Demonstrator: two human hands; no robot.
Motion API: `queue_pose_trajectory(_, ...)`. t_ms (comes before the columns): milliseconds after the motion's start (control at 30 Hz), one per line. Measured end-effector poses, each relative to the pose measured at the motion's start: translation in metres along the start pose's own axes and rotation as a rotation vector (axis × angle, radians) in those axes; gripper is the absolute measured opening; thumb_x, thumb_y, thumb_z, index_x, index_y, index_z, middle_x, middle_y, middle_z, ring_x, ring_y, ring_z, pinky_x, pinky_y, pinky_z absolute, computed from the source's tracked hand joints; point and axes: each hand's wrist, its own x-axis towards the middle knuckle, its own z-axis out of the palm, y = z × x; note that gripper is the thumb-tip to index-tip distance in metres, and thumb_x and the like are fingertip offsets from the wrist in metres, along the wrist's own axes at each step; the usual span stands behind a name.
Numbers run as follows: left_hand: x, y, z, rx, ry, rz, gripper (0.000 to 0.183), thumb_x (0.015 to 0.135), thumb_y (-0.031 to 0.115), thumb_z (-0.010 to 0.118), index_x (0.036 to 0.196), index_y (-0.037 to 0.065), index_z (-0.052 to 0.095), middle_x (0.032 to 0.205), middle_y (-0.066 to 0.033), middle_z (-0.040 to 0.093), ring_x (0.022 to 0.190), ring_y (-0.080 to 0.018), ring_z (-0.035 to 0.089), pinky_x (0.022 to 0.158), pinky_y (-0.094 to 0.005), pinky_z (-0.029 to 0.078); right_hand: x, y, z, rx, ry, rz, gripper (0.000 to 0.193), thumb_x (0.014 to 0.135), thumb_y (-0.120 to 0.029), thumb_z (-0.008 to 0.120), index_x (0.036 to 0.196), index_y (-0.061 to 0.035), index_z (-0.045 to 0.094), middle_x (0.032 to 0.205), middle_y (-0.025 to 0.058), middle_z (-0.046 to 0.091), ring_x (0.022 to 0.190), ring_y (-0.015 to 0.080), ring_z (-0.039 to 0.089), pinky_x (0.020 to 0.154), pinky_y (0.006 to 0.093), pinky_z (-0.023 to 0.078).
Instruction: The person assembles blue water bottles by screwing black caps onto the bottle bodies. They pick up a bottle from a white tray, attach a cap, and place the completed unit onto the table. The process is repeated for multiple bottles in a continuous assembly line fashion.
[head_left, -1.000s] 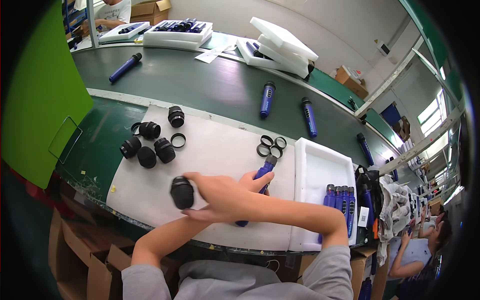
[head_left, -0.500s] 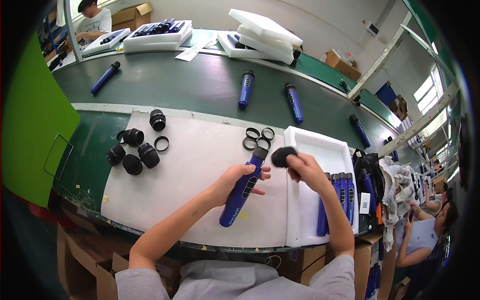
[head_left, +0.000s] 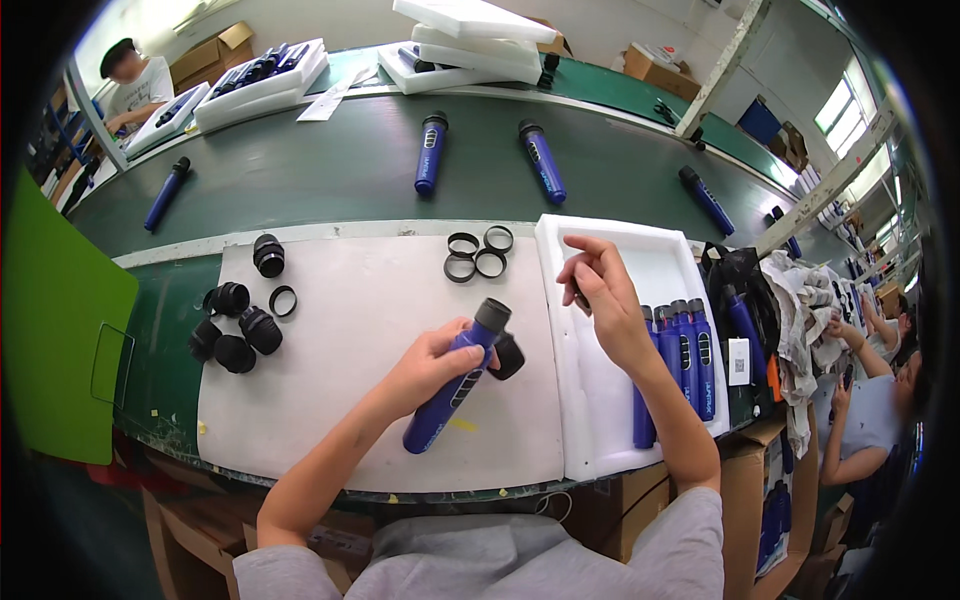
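Observation:
My left hand (head_left: 440,362) is closed round the blue body of a handheld microphone (head_left: 432,415), tilted with its black-collared top away from me. A black microphone head (head_left: 509,357) shows right beside the fingertips of that hand; whether they grip it or it rests on the mat, I cannot tell. Above the near edge of the white foam tray (head_left: 556,400), my right hand (head_left: 605,300) is raised with thumb and fingers drawn together. Something small and dark shows between them, too hidden to name. Several black rings (head_left: 461,268) lie on the pale mat (head_left: 330,400).
Several black microphone heads (head_left: 235,355) and a ring (head_left: 283,300) sit at the left. Blue microphone bodies (head_left: 685,350) stand in the foam tray. Beyond, finished microphones (head_left: 433,155) lie on the green belt (head_left: 330,160). A green panel (head_left: 70,320) borders the left; people work farther off.
The black microphone head has gone from my right hand to beside my left. My right hand has lifted away from it. The view has shifted, too.

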Motion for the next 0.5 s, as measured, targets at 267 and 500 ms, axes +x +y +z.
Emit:
queue_pose_trajectory(267,-0.005,0.000,0.021,0.257,0.013,0.003,0.036,0.091,0.033,0.072,0.103,-0.001,0.064,0.107,-0.0049,0.055,0.085,-0.0138,0.060,0.074,-0.0301,0.050,-0.015,0.008,0.030,0.253,-0.386,-0.081,0.069,0.093,-0.010,0.072,0.149,-0.0051,0.032,0.123,0.0131,0.056,0.125,0.0233,0.057,0.114,0.0429,0.041)
queue_pose_trajectory(500,-0.008,0.008,0.021,0.150,0.061,0.089,0.031,0.089,0.023,0.070,0.108,-0.001,0.063,0.109,-0.0050,0.054,0.083,-0.0132,0.060,0.075,-0.0298,0.051,-0.019,0.000,0.034,0.344,-0.301,-0.057,0.057,0.101,-0.029,0.062,0.146,-0.0028,0.040,0.131,0.0154,0.058,0.123,0.0232,0.058,0.107,0.0386,0.044)
